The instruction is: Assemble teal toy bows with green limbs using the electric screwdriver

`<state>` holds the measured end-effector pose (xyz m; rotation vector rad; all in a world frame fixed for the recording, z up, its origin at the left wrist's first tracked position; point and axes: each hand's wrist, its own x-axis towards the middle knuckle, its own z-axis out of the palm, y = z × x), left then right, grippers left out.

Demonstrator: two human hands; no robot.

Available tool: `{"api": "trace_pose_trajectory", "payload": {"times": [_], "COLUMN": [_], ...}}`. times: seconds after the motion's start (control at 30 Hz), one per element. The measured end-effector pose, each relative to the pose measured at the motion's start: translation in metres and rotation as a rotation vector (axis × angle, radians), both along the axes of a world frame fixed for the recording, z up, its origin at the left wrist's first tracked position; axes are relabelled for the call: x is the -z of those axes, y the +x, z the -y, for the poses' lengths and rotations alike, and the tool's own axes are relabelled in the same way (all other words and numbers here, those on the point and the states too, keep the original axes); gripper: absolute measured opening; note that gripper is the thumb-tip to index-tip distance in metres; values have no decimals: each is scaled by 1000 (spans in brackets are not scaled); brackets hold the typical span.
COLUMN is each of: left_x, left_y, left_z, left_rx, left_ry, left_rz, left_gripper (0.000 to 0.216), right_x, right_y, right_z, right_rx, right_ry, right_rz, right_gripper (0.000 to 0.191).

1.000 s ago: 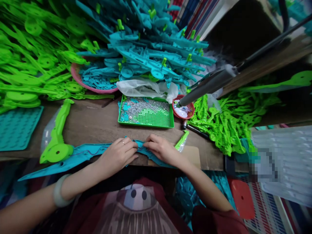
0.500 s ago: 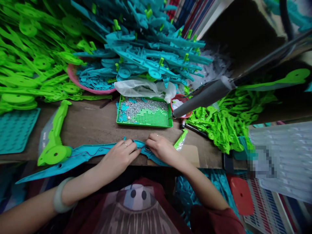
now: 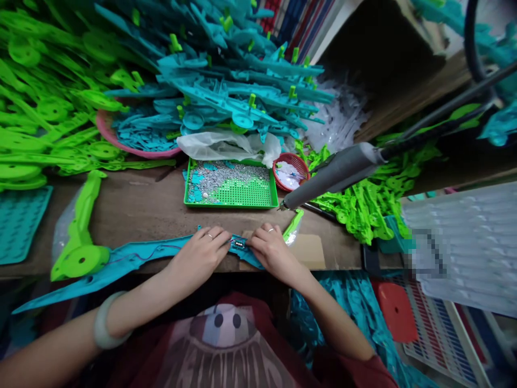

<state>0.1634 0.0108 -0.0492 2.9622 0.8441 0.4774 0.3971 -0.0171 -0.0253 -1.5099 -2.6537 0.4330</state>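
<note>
Lying along the near edge of the table, the blue plastic part sits toward 6 o'clock of the green tray, with the left hand at 9 o'clock and the right hand at 3 o'clock of a small dark component, both with fingers curled nearly closed on the part.

Nearer the person than the green tray, a small dark component is now showing between the left hand and right hand, no longer hiding partly under the right fingers. The grey screwdriver is now hanging with its tip by the tray's near right corner.
</note>
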Motion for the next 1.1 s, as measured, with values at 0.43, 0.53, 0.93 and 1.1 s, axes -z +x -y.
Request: {"api": "trace_pose_trajectory", "payload": {"times": [0.43, 0.53, 0.93, 1.1], "left_x": [9, 8, 8, 7], "left_y": [-4, -5, -4, -3], "left_z": [-15, -16, -17, -16], "left_rx": [116, 137, 124, 111], "left_ry": [-125, -141, -159, -174], "left_rz": [85, 115, 149, 142], "left_gripper": [17, 16, 15, 15], "right_x": [2, 1, 15, 13], "right_y": [-6, -6, -6, -7], "right_z": [-8, -9, 13, 24], "right_rx": [-6, 7, 98, 108], "right_ry": [15, 26, 143, 191], "right_rz": [27, -12, -87, 23], "right_gripper": [19, 19, 24, 16]}}
